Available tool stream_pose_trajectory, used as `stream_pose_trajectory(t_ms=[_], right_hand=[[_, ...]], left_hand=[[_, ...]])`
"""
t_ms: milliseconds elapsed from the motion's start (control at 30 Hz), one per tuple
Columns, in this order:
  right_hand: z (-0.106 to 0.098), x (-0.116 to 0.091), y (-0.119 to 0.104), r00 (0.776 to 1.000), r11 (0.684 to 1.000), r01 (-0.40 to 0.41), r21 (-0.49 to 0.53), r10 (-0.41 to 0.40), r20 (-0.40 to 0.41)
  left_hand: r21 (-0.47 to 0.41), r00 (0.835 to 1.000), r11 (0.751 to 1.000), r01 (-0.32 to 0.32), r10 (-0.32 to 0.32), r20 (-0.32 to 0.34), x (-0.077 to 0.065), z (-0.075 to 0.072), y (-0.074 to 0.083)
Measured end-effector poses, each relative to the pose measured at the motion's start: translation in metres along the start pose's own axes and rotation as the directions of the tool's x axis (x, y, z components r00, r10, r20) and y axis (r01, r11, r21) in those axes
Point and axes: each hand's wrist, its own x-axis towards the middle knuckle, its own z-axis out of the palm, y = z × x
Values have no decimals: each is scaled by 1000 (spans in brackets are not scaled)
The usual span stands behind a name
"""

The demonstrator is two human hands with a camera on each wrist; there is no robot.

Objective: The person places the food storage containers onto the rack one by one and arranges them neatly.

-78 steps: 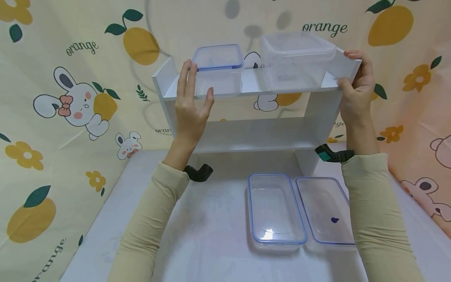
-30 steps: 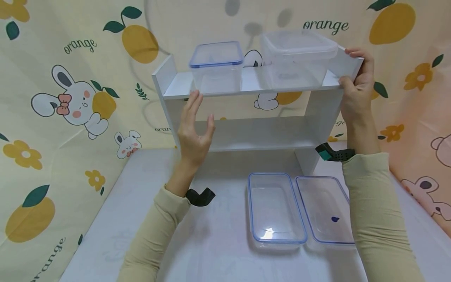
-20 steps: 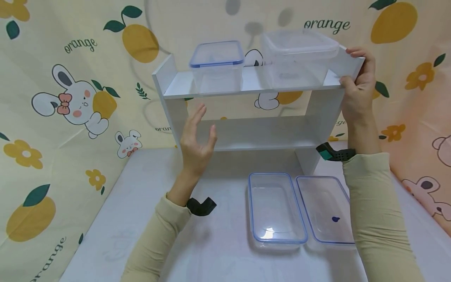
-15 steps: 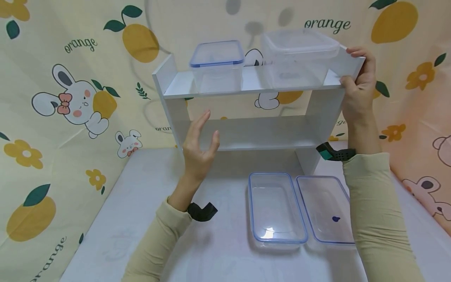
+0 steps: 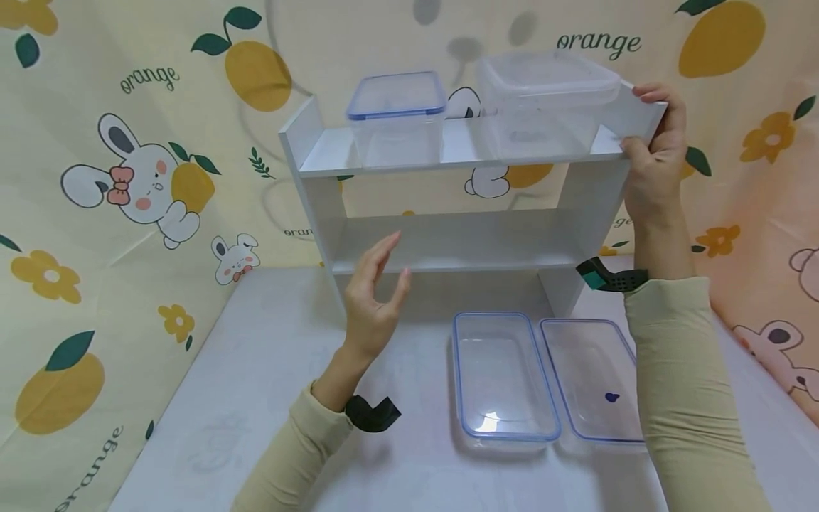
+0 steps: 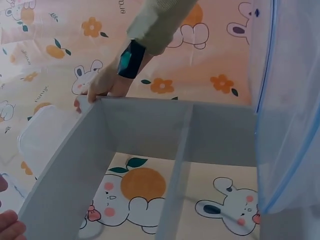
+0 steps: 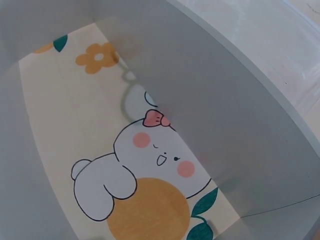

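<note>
My right hand [image 5: 659, 160] grips the upper right side panel of a white shelf unit [image 5: 461, 238]; in the left wrist view that hand [image 6: 105, 82] holds the panel's edge. My left hand [image 5: 372, 316] hangs in front of the lower shelf, fingers spread and nothing held. Only its fingertips [image 6: 10, 227] show at the left wrist view's edge. On the top shelf stand a small clear food container [image 5: 397, 107] with a blue-rimmed lid and a larger clear container [image 5: 544, 107] with a whitish lid. Neither hand appears in the right wrist view.
Two clear rectangular containers with blue rims, one [image 5: 505, 380] left and one [image 5: 589, 377] right, sit side by side on the white table [image 5: 256, 398]. My right sleeve [image 5: 684, 377] covers part of the right one. A patterned cloth [image 5: 128, 284] hangs behind.
My left hand has come away from the small container on the top shelf and moved down and slightly right, below that shelf. The right hand keeps its grip on the side panel.
</note>
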Motion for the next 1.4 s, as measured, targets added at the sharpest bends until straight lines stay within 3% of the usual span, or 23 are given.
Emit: stream_pose_trajectory(t_ms=[300,500,600,767,1100,1400], right_hand=[[-2,0,2,999,999,44,5,-44,28],[-1,1,1,999,1000,24,17,-24,25],[-1,1,1,999,999,35,4,-35,33],[0,0,-2,1000,1000,-12,10,12,-5],[-1,0,0,1000,1000,-5,13,5,3],[0,0,-2,1000,1000,-14,27,14,6]], left_hand=[[-37,997,998,58,-56,50,-18,1,0],[-109,976,974,200,-188,109,-35,3,-2],[-145,948,942,304,-283,146,-44,6,-4],[-212,886,864,456,-418,202,-56,13,-5],[-273,804,757,593,-543,241,-73,23,-10],[-244,730,688,683,-630,265,-87,33,-18]])
